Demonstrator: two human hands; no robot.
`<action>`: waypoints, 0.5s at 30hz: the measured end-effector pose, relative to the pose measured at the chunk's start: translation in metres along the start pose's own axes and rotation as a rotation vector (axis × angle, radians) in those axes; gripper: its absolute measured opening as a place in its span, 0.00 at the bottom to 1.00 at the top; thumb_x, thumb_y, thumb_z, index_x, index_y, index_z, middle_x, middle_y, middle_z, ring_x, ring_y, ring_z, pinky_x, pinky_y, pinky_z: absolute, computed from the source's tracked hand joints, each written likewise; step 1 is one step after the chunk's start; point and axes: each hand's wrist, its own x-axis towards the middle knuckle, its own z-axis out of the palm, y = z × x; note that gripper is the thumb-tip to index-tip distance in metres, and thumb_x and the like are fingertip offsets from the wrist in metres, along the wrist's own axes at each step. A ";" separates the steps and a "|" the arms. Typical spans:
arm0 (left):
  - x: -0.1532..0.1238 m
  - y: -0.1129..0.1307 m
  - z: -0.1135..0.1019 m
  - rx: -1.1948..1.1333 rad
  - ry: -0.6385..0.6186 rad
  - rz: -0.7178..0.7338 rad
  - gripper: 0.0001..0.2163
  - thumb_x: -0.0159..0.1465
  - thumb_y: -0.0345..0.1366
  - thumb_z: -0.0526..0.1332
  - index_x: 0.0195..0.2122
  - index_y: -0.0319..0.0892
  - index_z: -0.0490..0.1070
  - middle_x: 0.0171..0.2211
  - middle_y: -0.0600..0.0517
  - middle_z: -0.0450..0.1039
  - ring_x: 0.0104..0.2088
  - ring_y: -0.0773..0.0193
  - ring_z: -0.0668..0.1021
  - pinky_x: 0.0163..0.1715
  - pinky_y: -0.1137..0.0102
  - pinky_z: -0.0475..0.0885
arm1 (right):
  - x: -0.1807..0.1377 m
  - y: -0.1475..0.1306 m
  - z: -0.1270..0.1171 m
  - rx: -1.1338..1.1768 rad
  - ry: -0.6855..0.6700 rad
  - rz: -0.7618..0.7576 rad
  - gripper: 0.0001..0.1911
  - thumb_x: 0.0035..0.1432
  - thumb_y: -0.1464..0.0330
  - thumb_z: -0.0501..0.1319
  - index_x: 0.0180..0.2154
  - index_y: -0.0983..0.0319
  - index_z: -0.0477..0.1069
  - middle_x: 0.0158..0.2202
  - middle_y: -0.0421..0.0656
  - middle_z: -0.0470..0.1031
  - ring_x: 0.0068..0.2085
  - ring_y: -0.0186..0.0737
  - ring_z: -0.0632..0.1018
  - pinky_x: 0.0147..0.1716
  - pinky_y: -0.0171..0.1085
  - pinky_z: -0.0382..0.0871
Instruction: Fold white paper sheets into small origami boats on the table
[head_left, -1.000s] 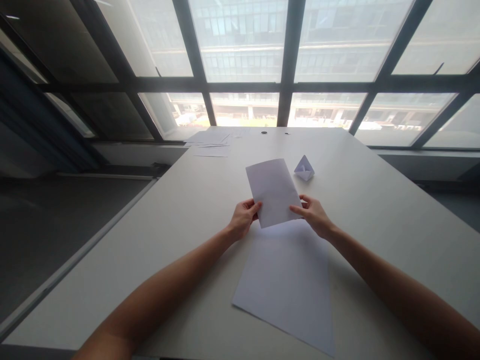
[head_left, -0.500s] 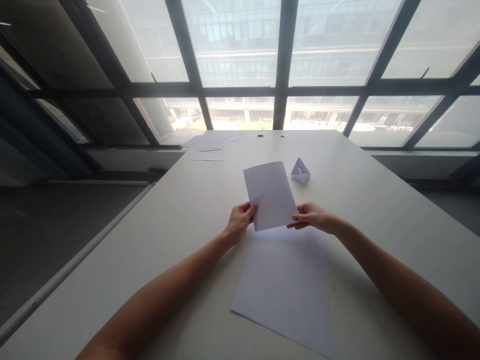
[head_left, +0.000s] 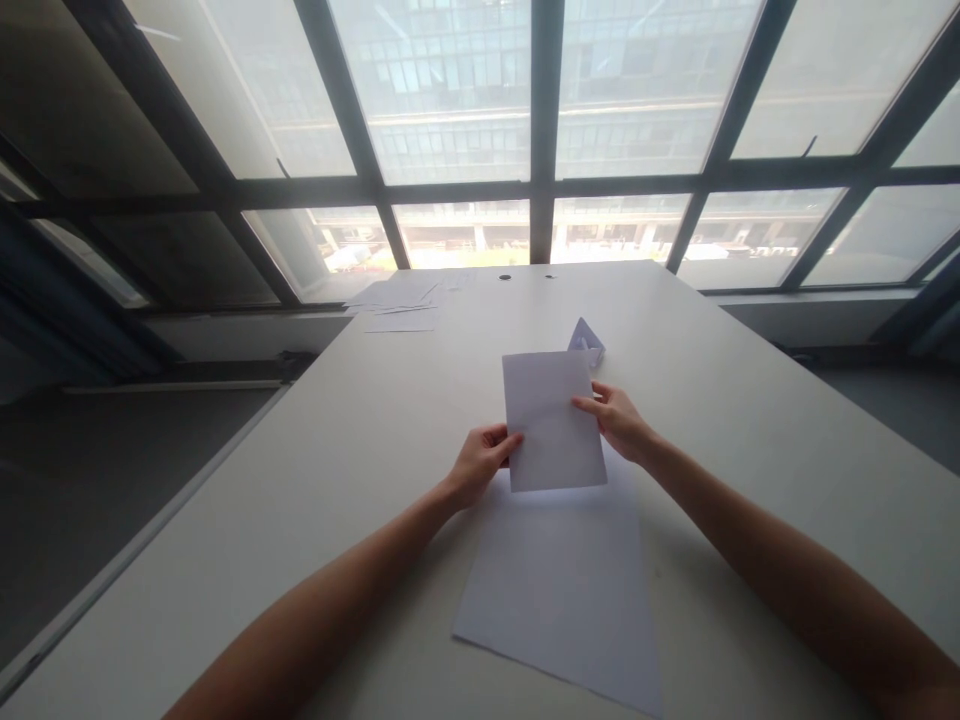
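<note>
A folded white sheet (head_left: 552,420) is held a little above the white table (head_left: 750,400), near the middle of the view. My left hand (head_left: 480,462) pinches its lower left edge. My right hand (head_left: 616,421) grips its right edge, fingers closed on the paper. Under both hands a larger flat white sheet (head_left: 562,590) lies on the table, reaching towards me. Just behind the held sheet a small folded paper boat (head_left: 587,340) sits on the table, partly hidden by the sheet's top corner.
Several loose white sheets (head_left: 397,300) lie at the table's far left corner. Two small dark holes (head_left: 505,277) mark the far edge. Large windows with dark frames (head_left: 544,130) rise behind the table. The floor drops away on the left (head_left: 112,470).
The held sheet has turned more upright and come nearer to me, so it now covers part of the paper boat. My right hand has slid up its right edge.
</note>
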 end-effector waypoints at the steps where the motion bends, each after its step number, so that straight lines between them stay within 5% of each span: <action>1: -0.002 0.002 0.001 -0.021 -0.028 -0.003 0.21 0.56 0.46 0.70 0.45 0.37 0.78 0.40 0.42 0.79 0.38 0.53 0.80 0.39 0.63 0.75 | 0.001 0.003 0.001 0.010 0.016 -0.013 0.26 0.46 0.62 0.73 0.48 0.62 0.75 0.42 0.48 0.81 0.39 0.47 0.81 0.39 0.42 0.76; 6: -0.002 0.015 0.007 -0.265 -0.133 0.065 0.25 0.62 0.47 0.66 0.56 0.38 0.70 0.47 0.39 0.77 0.47 0.50 0.79 0.47 0.60 0.72 | -0.009 0.008 0.006 -0.018 -0.086 -0.039 0.25 0.47 0.62 0.73 0.47 0.64 0.76 0.39 0.48 0.82 0.37 0.48 0.81 0.36 0.43 0.77; 15: 0.003 0.004 -0.001 -0.290 0.090 0.050 0.19 0.56 0.43 0.71 0.43 0.33 0.76 0.40 0.40 0.80 0.39 0.53 0.81 0.44 0.61 0.73 | -0.023 0.007 0.027 -0.094 -0.179 -0.016 0.24 0.50 0.62 0.71 0.48 0.63 0.75 0.40 0.48 0.82 0.37 0.49 0.82 0.34 0.43 0.77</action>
